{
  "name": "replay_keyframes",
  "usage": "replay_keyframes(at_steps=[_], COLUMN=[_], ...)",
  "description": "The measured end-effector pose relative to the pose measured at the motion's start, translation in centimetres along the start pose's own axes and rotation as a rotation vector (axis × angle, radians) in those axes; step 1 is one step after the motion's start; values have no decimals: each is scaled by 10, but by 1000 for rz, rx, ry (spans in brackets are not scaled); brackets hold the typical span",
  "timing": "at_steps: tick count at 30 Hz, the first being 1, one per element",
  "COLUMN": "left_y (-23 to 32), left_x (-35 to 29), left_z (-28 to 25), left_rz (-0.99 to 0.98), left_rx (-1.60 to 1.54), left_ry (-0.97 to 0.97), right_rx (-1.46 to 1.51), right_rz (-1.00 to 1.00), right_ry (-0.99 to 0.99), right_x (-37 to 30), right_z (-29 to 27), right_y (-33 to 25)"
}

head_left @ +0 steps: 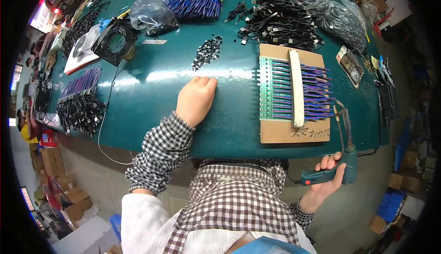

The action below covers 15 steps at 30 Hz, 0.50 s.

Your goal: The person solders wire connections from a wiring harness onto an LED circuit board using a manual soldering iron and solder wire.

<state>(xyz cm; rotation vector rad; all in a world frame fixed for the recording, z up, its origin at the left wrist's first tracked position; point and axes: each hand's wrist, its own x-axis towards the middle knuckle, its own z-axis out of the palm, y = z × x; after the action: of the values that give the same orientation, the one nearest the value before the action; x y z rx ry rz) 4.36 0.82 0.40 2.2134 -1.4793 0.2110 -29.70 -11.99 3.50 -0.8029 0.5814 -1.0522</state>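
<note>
Lying at left of frame: a bundle of black cables with purple wire ends (80,111), on the dark green bench (229,134).
Fan: a black square-framed fan (115,43) stands tilted in the upper left, perhaps to move air across the bench.
Left hand (197,99): curled at the centre of the frame, fingers folded under; whether they pinch anything, I cannot tell.
Small parts: a loose pile of tiny black and silver pieces (206,52) sits just above that hand, probably for easy reach.
Boards: a column of small green circuit boards (265,100) lies right of centre on a brown cardboard sheet (280,132), well apart from the left hand.
Bar: a long whitish bar (296,89) crosses the purple and blue wires (317,86), apparently to keep them in line.
Right hand (327,189): in the lower right, gripping a teal pistol-shaped tool (350,167), its bent nozzle pointing up near the wire ends, seemingly so only that reaches over the bench; the boards lie up and to its left.
</note>
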Motion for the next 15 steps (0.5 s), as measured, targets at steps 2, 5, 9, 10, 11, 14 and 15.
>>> replay_keyframes(at_steps=[2, 5, 9, 10, 11, 14, 15], left_y=[3, 6, 4, 3, 3, 18, 30], left_x=[-2, 2, 8, 9, 9, -2, -6], left_z=[4, 4, -2, -6, -8, -9, -12], left_rz=[104, 154, 189, 124, 57, -306, -525], left_rx=[173, 247, 235, 97, -42, -594, -963], left_ry=[-66, -99, -108, -36, 35, 9, 0], right_rx=[-2, 10, -5, -11, -17, -9, -6], right_rz=[3, 19, 15, 22, 30, 40, 52], right_ry=[5, 4, 10, 9, 7, -20, -51], right_x=[1, 3, 5, 5, 5, 6, 6], right_z=[1, 7, 8, 10, 10, 16, 19], right_y=[0, 1, 2, 2, 2, 1, 0])
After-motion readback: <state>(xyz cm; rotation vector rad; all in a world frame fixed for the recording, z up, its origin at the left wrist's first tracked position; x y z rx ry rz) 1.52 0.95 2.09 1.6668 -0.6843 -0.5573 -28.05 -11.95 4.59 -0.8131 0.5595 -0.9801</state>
